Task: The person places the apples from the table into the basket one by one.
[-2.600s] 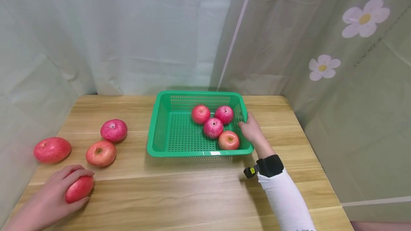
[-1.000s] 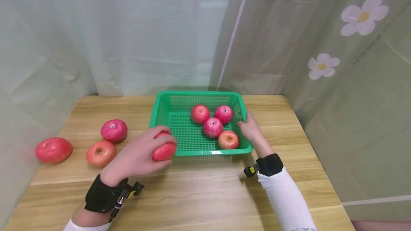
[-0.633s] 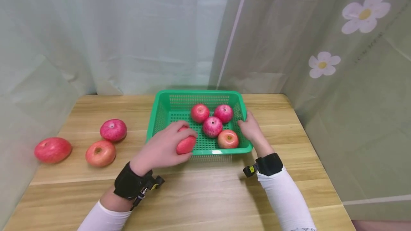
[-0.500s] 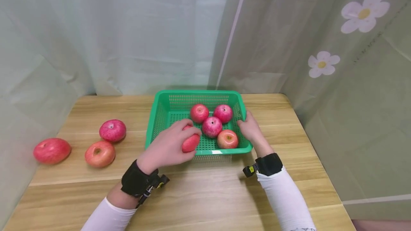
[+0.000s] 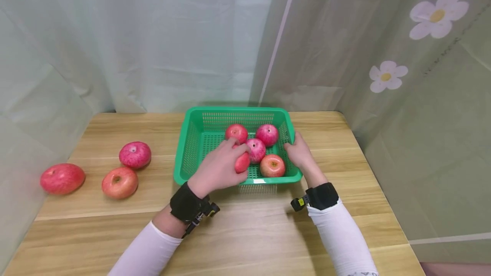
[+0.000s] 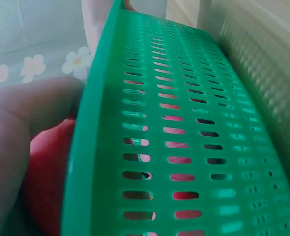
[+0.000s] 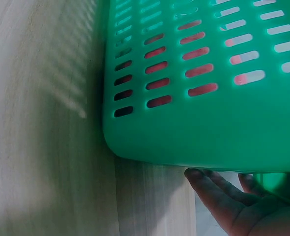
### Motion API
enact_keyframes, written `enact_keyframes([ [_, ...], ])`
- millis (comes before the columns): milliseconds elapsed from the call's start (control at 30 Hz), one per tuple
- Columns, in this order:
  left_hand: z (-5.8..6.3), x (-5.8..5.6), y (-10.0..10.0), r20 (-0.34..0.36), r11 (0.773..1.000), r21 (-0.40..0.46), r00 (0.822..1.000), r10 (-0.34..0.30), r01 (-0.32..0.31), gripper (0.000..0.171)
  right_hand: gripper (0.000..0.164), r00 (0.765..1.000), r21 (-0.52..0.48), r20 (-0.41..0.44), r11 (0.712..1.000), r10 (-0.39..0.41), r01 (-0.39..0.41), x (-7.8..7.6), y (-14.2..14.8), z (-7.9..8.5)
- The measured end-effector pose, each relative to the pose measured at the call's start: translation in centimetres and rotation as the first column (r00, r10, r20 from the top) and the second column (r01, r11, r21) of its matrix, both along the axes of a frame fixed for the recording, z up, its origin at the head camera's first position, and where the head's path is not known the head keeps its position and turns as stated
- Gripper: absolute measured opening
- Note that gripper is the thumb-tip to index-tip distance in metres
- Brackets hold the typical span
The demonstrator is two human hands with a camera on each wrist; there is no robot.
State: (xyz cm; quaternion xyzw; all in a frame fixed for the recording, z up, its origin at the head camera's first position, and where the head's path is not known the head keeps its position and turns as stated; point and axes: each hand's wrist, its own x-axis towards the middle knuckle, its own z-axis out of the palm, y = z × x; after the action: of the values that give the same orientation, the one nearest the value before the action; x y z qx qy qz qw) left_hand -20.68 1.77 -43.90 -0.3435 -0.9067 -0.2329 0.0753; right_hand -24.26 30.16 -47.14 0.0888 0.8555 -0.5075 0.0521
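Observation:
My left hand [image 5: 218, 168] grips a red apple [image 5: 242, 163] over the front middle of a green plastic basket [image 5: 183, 139]. Through the left wrist view, the held apple [image 6: 49, 177] shows just behind the basket's front wall [image 6: 184, 108], partly covered by the hand. Several red and pink apples lie toward the basket's right side; the middle pink apple [image 5: 256, 151] is close to the held one. My right hand [image 5: 301, 153] holds the basket's right rim, thumb over the inner side. In the right wrist view its fingers [image 7: 211, 194] touch the end wall from outside.
Left of the basket on the wooden table [image 5: 245, 233] lie a large red apple [image 5: 62, 179], a yellowish-red apple [image 5: 119, 183] and a dark pink apple [image 5: 135, 155]. A pale curtain [image 5: 184, 46] hangs behind and along both sides.
My left hand has carried the red apple from the table's left front, rightward over the basket's front rim, beside the other apples. The right hand has stayed on the rim.

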Motion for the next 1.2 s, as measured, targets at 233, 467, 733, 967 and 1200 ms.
enact_keyframes([
  [233,-0.3,-0.9,1.0,0.163,0.997,-0.081,0.986,0.021,-0.008,0.047,0.058,1.0,0.0,-0.002,1.0,0.002,-0.002,0.0,0.0,0.1],
  [467,-1.3,-1.4,1.4,0.32,0.988,-0.154,0.946,0.043,0.007,0.029,0.056,1.0,-0.024,0.004,1.0,0.003,-0.003,0.2,-0.3,-0.1],
  [733,-1.7,-1.8,1.6,0.409,0.985,-0.145,0.912,-0.026,0.093,0.016,0.055,1.0,-0.005,0.014,1.0,0.009,-0.009,0.3,-0.2,0.2],
  [967,-1.7,-1.9,1.6,0.442,0.984,-0.14,0.896,-0.033,0.106,0.038,0.058,1.0,-0.001,0.016,1.0,0.013,-0.013,0.1,0.0,0.5],
  [1200,-1.5,-1.8,1.5,0.475,0.983,-0.149,0.879,-0.027,0.111,0.04,0.061,1.0,-0.008,0.005,1.0,0.017,-0.017,0.2,0.0,0.4],
])
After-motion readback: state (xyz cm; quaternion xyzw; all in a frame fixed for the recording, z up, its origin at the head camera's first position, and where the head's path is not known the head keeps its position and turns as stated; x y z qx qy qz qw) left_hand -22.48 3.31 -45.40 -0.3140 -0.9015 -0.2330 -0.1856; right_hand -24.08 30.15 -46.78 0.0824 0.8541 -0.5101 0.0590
